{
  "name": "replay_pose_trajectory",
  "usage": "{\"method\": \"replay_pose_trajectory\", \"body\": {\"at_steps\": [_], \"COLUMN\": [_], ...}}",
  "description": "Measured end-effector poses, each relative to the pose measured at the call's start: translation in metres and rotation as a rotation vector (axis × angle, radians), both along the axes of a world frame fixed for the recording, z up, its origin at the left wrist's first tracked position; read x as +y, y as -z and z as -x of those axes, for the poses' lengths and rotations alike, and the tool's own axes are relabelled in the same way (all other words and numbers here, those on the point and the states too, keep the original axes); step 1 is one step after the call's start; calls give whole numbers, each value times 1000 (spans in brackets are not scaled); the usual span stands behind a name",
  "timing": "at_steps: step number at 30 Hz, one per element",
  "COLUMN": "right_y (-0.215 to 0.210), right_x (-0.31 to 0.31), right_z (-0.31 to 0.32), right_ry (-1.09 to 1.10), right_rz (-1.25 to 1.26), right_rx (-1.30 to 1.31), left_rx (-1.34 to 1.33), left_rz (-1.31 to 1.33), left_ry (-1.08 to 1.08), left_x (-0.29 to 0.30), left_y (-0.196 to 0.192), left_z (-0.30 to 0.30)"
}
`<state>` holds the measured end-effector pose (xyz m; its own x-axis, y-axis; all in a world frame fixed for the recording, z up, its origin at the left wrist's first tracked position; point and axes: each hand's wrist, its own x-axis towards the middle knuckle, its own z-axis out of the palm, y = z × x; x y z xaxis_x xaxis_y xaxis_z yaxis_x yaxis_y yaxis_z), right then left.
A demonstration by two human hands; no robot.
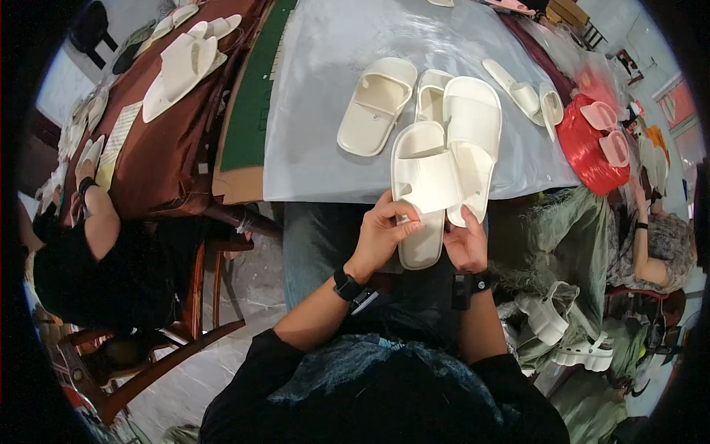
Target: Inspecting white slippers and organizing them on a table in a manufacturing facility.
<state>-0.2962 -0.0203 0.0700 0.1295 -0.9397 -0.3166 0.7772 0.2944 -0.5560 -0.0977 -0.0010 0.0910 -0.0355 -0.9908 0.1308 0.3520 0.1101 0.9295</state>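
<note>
A cream moulded foam slide sandal (423,194), long axis pointing away, was gripped by the left hand (382,235) and seemingly the right hand (467,248).

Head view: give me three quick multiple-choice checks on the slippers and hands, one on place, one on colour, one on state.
1. Where does the slipper that both hands grip sit?
A. At the near edge of the plastic-covered table
B. On the floor
C. On the red bag

2. What colour is the bag at the table's right end?
A. Blue
B. Red
C. Black

3. What is the left hand doing?
A. Hanging free
B. Resting flat on the table
C. Gripping the slipper's strap edge

Answers: 1 A, it overhangs the near table edge above the lap. 2 B, shiny red plastic. 3 C, its fingers close on the slipper, the right hand beneath.
</note>
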Motion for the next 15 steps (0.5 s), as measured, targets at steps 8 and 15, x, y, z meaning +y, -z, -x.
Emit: {"method": "replay_pose_trajectory", "body": {"at_steps": [8,15], "right_y": [-2,-13], "right_x": [-7,-14], "right_z": [6,9], "right_ry": [52,81], "right_rz": [-27,52], "right_rx": [-152,1], "left_rx": [-123,-374], "left_rz": [12,30], "left_ry": [198,87], "left_x": [9,0], "left_y": [9,-1], "left_z": [-4,8]}}
